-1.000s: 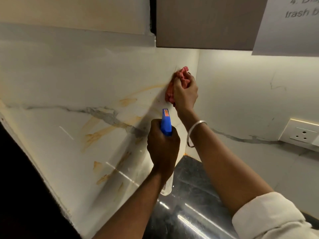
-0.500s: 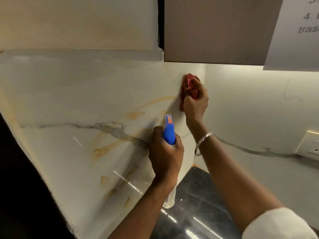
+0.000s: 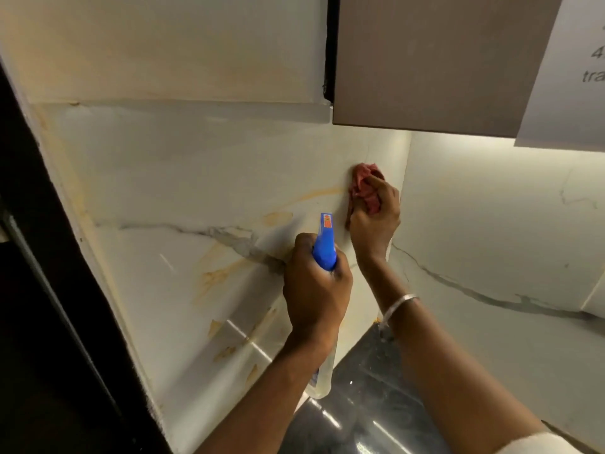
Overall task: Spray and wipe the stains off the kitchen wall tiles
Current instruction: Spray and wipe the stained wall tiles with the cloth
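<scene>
My left hand (image 3: pixel 316 290) grips a spray bottle with a blue trigger head (image 3: pixel 324 245), its nozzle aimed at the marble-look wall tile (image 3: pixel 170 191). The clear body of the bottle shows below my wrist. My right hand (image 3: pixel 375 221) holds a crumpled red cloth (image 3: pixel 363 185) against the tile near the inside corner of the two walls. Orange-brown stains (image 3: pixel 216 276) streak the tile left of and below the bottle. One thin stain (image 3: pixel 314 193) runs up toward the cloth.
A brown wall cabinet (image 3: pixel 435 60) hangs just above the hands, with a paper notice (image 3: pixel 576 67) on its right. A dark glossy counter (image 3: pixel 370 404) lies below. The right wall (image 3: pixel 491 208) has a grey vein. A dark edge (image 3: pixel 39 290) bounds the left.
The view has tilted up and the hands sit lower in frame. My right hand with the cloth stays near the corner, shifting slightly on the tile. The spray bottle keeps its place.
</scene>
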